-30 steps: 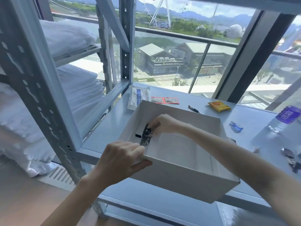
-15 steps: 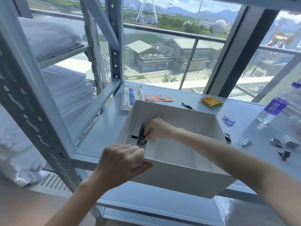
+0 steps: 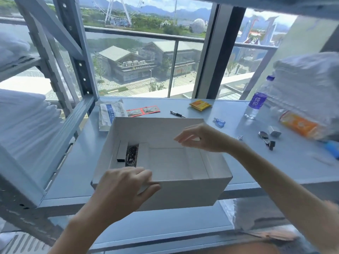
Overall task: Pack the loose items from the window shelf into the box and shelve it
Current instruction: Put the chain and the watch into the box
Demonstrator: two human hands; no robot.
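On window shelf (image 3: 77,173), box (image 3: 183,191) sits at front edge; left hand (image 3: 126,187) grips its near rim, likely to steady it. Right hand (image 3: 200,138) hovers over it, fingers loose, empty; pen (image 3: 177,114) unpacked.

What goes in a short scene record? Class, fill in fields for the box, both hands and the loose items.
box: open, on shelf
in box: patterned item, left corner
left grip: holds box's near rim
right grip: above box, holding nothing
loose behind box: packet, tickets, pen
loose right: bottle, clip
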